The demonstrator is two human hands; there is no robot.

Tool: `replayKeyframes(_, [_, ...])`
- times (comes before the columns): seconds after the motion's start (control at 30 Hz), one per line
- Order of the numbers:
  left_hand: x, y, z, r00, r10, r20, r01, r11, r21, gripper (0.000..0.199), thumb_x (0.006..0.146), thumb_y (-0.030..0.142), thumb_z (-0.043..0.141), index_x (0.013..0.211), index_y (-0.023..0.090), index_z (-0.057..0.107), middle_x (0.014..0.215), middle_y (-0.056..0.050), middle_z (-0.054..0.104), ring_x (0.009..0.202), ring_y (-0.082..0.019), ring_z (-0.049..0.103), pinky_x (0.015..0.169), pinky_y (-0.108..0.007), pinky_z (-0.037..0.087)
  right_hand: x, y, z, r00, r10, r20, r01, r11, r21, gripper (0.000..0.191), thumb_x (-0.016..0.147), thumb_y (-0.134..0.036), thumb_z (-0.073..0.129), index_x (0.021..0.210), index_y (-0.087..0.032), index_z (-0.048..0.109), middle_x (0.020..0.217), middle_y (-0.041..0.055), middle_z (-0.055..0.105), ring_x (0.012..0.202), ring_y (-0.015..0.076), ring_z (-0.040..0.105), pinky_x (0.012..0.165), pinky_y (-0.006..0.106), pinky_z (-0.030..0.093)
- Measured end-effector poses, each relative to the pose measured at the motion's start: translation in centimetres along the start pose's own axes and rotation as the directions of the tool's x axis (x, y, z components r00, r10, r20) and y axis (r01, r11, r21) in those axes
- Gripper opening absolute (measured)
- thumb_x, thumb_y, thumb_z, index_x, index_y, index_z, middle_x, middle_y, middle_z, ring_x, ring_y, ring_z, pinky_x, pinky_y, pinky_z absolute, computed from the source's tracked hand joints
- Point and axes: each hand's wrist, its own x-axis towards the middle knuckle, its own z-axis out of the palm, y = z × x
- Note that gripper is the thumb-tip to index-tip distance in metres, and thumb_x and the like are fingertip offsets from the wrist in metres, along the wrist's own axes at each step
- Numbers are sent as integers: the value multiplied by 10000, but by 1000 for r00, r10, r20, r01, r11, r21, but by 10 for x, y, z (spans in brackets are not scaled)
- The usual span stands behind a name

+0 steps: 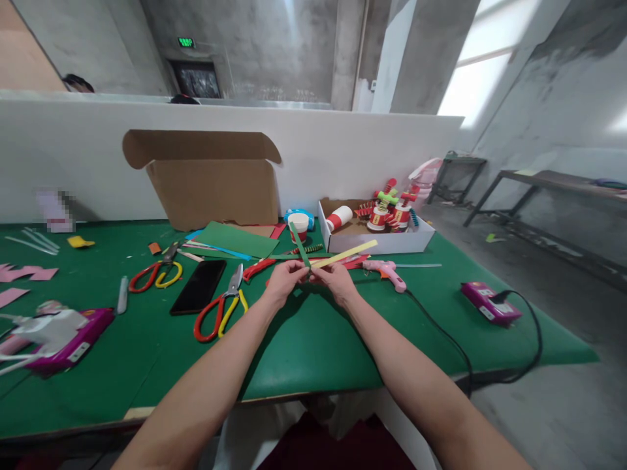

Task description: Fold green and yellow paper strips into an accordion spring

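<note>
My left hand and my right hand meet over the green table, fingertips pinched close together. Between them they grip two paper strips whose ends cross at the fingertips. A green paper strip slants up from my left fingers. The yellow paper strip runs up and to the right from my right fingers. Just behind the hands stands a red and white paper cup. A pink glue gun lies right of my right hand, and red-and-yellow-handled scissors lie left of my left hand.
A white box holds decorated cups at the back. A black phone, more scissors and coloured paper sheets lie to the left. Purple power strips sit at both sides; the right one's black cord loops over the edge.
</note>
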Motion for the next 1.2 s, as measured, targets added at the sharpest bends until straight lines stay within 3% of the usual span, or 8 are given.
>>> replayKeyframes(0.33, [-1,2,2,1000,-11,-11,11,1000,-17,374,480,402,837,645,147,619,538,37,584,490,-80,487,523,-221,387,0,0,1,997,-79,-14,79,997,-24,261,550,-319,829,696,-157,684,647,1,677,582,128,612,657,292,544])
replayKeyframes(0.53, [-2,5,0,999,-14,-32,13,999,-35,347,490,389,824,644,150,625,546,36,587,506,-83,493,540,-226,392,4,3,-4,994,50,94,-60,992,109,210,579,-208,826,728,-149,691,671,24,698,617,126,643,703,285,560])
replayKeyframes(0.73, [-4,7,3,999,14,29,-13,999,-49,337,498,383,829,645,150,636,559,33,597,517,-84,501,559,-225,395,7,4,-7,982,152,111,-172,963,205,129,679,-208,784,754,-152,695,629,12,679,568,98,621,638,231,559])
replayKeyframes(1.2, [-4,6,4,999,32,-4,-32,999,-38,386,477,422,848,654,152,636,572,34,607,519,-87,513,544,-221,408,2,0,-3,993,66,93,-81,982,172,390,486,-401,881,695,-159,658,645,-11,675,601,109,629,676,264,544])
